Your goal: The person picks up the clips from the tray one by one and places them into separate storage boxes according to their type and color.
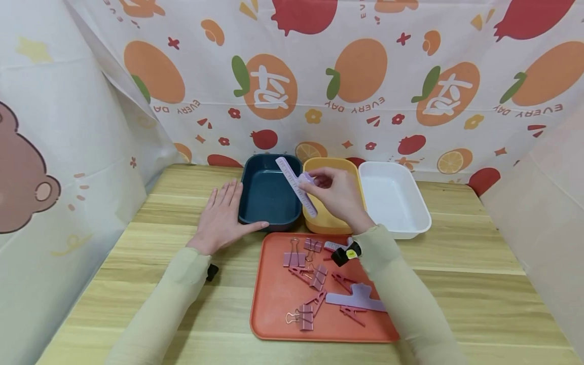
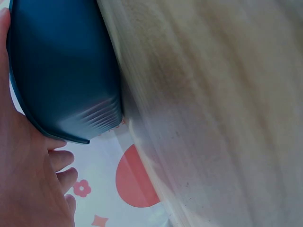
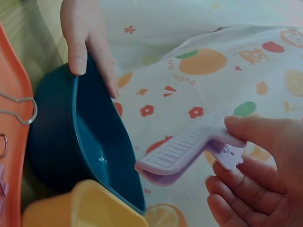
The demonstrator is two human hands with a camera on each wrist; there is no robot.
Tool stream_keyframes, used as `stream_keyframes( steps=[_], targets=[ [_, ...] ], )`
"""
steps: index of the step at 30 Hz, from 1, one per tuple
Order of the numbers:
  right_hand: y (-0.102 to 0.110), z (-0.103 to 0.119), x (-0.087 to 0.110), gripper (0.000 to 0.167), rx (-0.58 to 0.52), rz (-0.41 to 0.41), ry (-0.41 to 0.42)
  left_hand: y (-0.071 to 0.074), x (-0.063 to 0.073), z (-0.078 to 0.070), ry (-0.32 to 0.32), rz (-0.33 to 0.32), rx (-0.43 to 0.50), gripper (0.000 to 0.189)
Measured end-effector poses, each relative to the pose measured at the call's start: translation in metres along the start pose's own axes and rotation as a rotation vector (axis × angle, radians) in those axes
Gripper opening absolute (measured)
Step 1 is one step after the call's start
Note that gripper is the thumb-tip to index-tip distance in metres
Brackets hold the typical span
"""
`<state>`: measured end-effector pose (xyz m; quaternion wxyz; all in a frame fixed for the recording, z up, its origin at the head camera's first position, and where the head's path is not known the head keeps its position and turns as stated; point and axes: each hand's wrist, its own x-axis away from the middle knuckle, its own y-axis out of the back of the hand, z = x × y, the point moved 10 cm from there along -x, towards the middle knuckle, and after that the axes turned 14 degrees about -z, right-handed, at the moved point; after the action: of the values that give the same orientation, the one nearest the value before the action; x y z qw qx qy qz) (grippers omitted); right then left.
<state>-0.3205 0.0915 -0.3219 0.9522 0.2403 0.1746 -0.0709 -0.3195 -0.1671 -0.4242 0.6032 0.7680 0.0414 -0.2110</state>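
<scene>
My right hand (image 1: 339, 195) pinches a long lilac bag clip (image 1: 292, 180) by its handle, thumb on one side and fingers on the other. The clip is held tilted above the seam between the dark blue bin (image 1: 264, 197) and the yellow bin (image 1: 330, 220). In the right wrist view its ridged long bar points toward the blue bin. My left hand (image 1: 219, 218) rests at the blue bin's left side with fingers straight, its thumb along the near rim. From the left wrist view, the hand lies against the bin's outer edge (image 2: 47, 132).
A white bin (image 1: 397, 197) stands right of the yellow one. In front, an orange tray (image 1: 274, 304) bears pink binder clips (image 1: 306, 318), red clothespins (image 1: 353, 317) and another lilac bag clip (image 1: 339, 299); my right forearm covers part of it. A fruit-print cloth (image 1: 315, 76) hangs behind.
</scene>
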Motion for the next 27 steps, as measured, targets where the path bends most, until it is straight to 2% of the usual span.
stream_keyframes(
  steps=[9,17,22,27],
  targets=[
    [-0.024,-0.001,-0.015,0.035,-0.007,-0.001,-0.050,-0.001,-0.001,0.002,0.003,0.004,0.001,0.133],
    [-0.044,-0.011,-0.029,0.038,0.037,0.013,-0.122,-0.002,-0.002,0.002,0.003,0.019,-0.002,0.133],
    [-0.063,-0.023,-0.033,0.038,0.135,0.040,-0.174,-0.001,-0.002,0.001,0.000,0.024,-0.001,0.132],
    [-0.085,-0.032,-0.028,0.040,0.261,0.103,-0.211,-0.001,-0.001,0.000,-0.005,0.026,-0.002,0.132]
  ],
)
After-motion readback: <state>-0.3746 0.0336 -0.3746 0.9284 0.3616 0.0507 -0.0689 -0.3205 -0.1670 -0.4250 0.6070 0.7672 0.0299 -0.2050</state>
